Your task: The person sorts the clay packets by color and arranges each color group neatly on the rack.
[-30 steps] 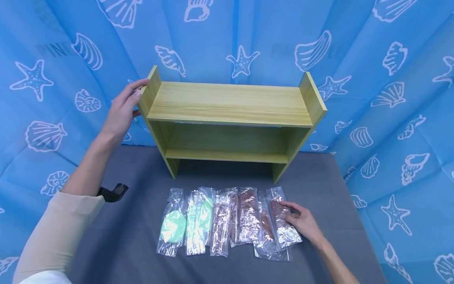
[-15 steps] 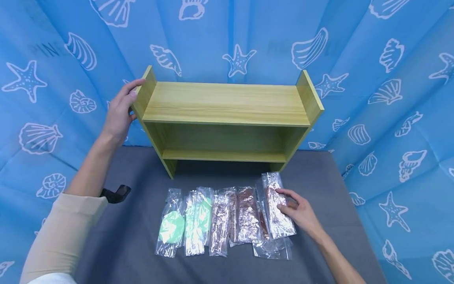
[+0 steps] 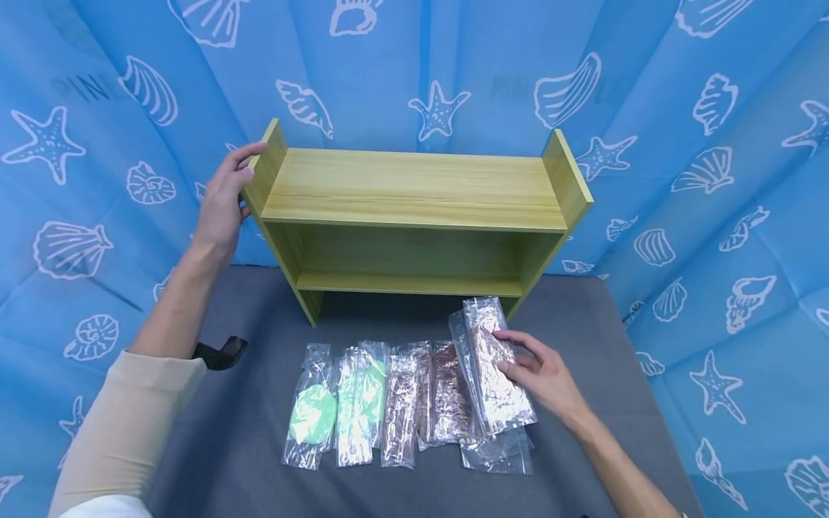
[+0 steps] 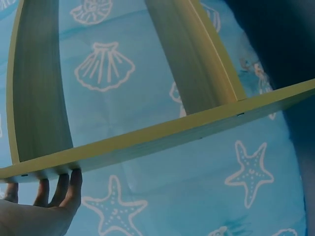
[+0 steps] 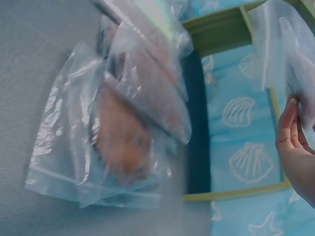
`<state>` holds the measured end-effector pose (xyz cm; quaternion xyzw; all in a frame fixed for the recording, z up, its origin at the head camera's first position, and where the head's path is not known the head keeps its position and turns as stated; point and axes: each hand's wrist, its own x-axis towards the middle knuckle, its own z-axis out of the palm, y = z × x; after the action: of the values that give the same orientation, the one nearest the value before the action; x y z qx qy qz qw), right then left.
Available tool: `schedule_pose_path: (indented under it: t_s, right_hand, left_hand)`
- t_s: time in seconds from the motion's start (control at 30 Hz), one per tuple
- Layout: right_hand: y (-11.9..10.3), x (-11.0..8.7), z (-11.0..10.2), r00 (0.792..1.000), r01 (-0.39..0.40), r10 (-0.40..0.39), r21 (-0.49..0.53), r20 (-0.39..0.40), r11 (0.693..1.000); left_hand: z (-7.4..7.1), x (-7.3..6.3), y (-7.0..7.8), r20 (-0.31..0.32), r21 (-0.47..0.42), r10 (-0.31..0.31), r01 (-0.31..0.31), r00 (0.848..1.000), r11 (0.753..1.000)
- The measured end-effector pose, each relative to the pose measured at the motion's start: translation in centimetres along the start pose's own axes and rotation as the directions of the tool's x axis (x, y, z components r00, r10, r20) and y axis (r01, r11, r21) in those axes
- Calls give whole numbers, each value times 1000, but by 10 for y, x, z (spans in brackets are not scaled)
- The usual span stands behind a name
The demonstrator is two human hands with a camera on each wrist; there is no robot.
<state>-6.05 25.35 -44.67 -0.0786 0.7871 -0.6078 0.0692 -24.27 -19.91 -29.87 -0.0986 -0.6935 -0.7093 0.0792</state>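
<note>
A wooden tabletop shelf (image 3: pixel 414 188) with two boards stands at the back of the table. My left hand (image 3: pixel 220 201) rests its fingertips against the outer face of the shelf's left side panel (image 4: pixel 162 132). My right hand (image 3: pixel 544 378) pinches the right edge of a clear plastic packet (image 3: pixel 491 352) with something brown inside, raised above the other packets. The right wrist view shows this held packet (image 5: pixel 300 64) in part. Beneath it lies another clear bag (image 3: pixel 499 453) with a brown item (image 5: pixel 123 137). The exact contents are obscured by glare.
To the left lie several more packets: brown ones (image 3: pixel 400 410) and ones with green items, including a round green one (image 3: pixel 314 414). A grey cloth (image 3: pixel 246 439) covers the table. A blue shell-patterned curtain (image 3: pixel 388 72) hangs behind and beside it.
My right hand has lifted the brown packet off the lower bag and shifted it leftward and toward the shelf. My left hand stays at the shelf's side panel.
</note>
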Motion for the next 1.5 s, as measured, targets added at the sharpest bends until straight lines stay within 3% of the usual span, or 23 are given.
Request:
schedule_pose_path:
  t_s: [0.37, 0.73, 1.2, 1.5]
  right_hand:
    - [-40, 4, 4, 989, 118, -122, 55, 79, 992]
    - [-82, 16, 10, 957, 253, -264, 99, 118, 962]
    - [-131, 35, 15, 958, 259, -266, 75, 110, 963]
    - [-162, 55, 12, 973, 228, -229, 30, 41, 973]
  left_hand:
    - [4, -1, -1, -31, 15, 3, -2, 1000, 1000]
    - [5, -2, -2, -32, 14, 23, -23, 999, 1000]
    - [3, -1, 0, -16, 21, 8, -8, 1000, 1000]
    - [2, -1, -1, 3, 5, 12, -12, 1000, 1000]
